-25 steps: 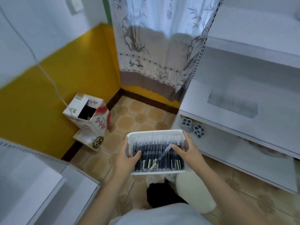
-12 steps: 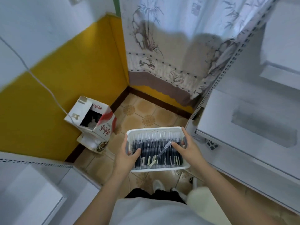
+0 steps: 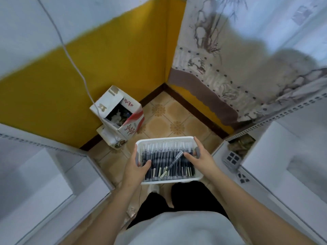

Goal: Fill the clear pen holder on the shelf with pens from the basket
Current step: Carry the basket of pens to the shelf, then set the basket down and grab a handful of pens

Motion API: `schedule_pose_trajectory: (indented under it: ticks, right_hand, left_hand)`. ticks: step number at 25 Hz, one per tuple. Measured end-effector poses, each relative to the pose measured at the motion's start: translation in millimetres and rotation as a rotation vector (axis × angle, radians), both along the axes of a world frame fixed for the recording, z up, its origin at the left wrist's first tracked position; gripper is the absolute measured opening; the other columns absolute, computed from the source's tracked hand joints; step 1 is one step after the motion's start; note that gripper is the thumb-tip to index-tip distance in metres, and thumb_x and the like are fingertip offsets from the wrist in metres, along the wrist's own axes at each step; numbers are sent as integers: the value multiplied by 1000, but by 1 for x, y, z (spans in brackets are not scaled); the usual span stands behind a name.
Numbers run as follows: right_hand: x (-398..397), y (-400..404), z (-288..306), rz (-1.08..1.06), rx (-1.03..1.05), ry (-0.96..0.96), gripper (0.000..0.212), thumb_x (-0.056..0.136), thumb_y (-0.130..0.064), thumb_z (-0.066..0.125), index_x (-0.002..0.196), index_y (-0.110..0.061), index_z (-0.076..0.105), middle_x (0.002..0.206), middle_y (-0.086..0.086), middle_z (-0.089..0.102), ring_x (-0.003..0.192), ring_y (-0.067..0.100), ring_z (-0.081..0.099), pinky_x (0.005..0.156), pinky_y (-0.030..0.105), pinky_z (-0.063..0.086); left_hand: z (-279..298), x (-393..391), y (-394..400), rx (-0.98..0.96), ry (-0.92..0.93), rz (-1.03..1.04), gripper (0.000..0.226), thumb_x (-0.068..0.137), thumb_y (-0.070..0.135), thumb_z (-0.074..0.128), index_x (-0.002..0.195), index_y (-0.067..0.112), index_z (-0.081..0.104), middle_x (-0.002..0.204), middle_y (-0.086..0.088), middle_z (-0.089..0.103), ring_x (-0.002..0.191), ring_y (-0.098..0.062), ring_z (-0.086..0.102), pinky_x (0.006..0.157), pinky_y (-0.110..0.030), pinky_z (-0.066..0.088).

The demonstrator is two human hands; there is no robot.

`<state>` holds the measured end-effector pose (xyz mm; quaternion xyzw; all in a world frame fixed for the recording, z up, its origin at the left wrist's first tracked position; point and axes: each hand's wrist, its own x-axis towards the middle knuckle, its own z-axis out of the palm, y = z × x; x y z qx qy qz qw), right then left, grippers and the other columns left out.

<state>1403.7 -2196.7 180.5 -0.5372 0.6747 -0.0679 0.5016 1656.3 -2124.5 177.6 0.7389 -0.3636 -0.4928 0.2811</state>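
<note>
Head view shows both forearms reaching forward to a white basket (image 3: 177,138) of pens (image 3: 168,161). The left hand (image 3: 137,167) grips its left rim, thumb curled inside; the right hand (image 3: 200,159) grips its right rim, thumb inside.

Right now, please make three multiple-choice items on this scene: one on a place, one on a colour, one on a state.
1. Where is the carton?
A. on the floor by the yellow wall
B. on a shelf
C. inside the basket

2. What colour is the basket?
A. red
B. white
C. black

3. How is the basket held?
A. by the left hand only
B. by both hands, one at each side
C. by no hand, it stands on the floor

Answers: 1 A, it stands on tiles at the wall. 2 B, its rim is white. 3 B, the right hand grips the other side.
</note>
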Motion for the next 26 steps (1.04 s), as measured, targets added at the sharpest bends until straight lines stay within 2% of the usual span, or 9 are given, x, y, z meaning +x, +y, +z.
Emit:
schedule_pose_trajectory:
  ticks: [5, 9, 11, 13, 16, 18, 20, 24, 26]
  right_hand:
    - [10, -44, -55, 253, 93, 0, 86, 92, -49, 64, 156, -44, 6, 106, -9, 45, 87, 14, 56, 58, 22, 41]
    - [11, -65, -132, 509, 131, 39, 87, 93, -43, 65, 157, -42, 6, 79, -9, 43, 65, 9, 48, 59, 25, 39]
    - [11, -67, -174, 625, 120, 86, 84, 94, -40, 63, 157, -39, 6, 73, -6, 39, 58, 10, 41, 53, 24, 33]
    - [10, -65, -235, 689, 93, 89, 83, 95, -37, 63, 157, -37, 8, 73, -1, 40, 58, 13, 43, 54, 27, 33]
    - [4, -51, -361, 702, 120, 106, 85, 94, -39, 62, 157, -39, 5, 87, 2, 53, 67, 19, 57, 58, 33, 43]
    - [-3, -36, -454, 711, 141, 115, 86, 95, -34, 63, 158, -37, 4, 99, 8, 63, 79, 24, 64, 62, 35, 50]
    - [-9, -23, -553, 717, 140, 147, 87, 95, -30, 63, 159, -31, 4, 94, 13, 64, 81, 32, 66, 58, 32, 47]
    - [-21, 1, -705, 711, 111, 158, 91, 94, -26, 65, 158, -34, 2, 120, 12, 65, 93, 30, 67, 74, 40, 57]
    - [-24, 9, -752, 701, 97, 167, 92, 92, -25, 65, 158, -36, 2, 125, 12, 61, 96, 29, 67, 79, 41, 57]
  left_hand:
    - [-40, -13, 16, 155, -52, 230, 88, 92, 31, 69, 158, 38, 11, 155, -12, 41, 132, -39, 49, 101, -46, 48]
    - [-104, -44, 43, 231, -14, 442, 87, 93, 25, 68, 158, 37, 11, 157, -6, 40, 130, -33, 53, 91, -31, 53]
    - [-148, -60, 59, 315, 12, 500, 88, 94, 27, 66, 158, 39, 7, 148, -13, 49, 103, -29, 67, 70, -19, 52]
    - [-210, -73, 74, 349, 58, 552, 91, 93, 24, 67, 157, 41, 5, 138, -8, 57, 75, -14, 59, 56, -13, 45]
    - [-332, -87, 91, 428, 93, 619, 94, 92, 17, 69, 158, 38, 5, 107, -16, 67, 65, -8, 41, 51, -15, 40]
    - [-425, -90, 98, 446, 116, 648, 94, 92, 10, 67, 159, 33, 6, 97, -32, 61, 77, -19, 66, 50, -14, 37]
    - [-529, -93, 106, 460, 114, 632, 95, 92, 11, 68, 159, 32, 4, 82, -13, 56, 61, -13, 54, 54, -17, 41]
    - [-692, -104, 118, 428, 65, 656, 81, 84, 12, 71, 150, 22, 25, 113, -12, 66, 88, -26, 68, 76, -37, 58]
    - [-742, -113, 119, 430, 53, 674, 64, 84, 4, 70, 137, 11, 36, 111, -15, 66, 90, -28, 66, 74, -32, 54]
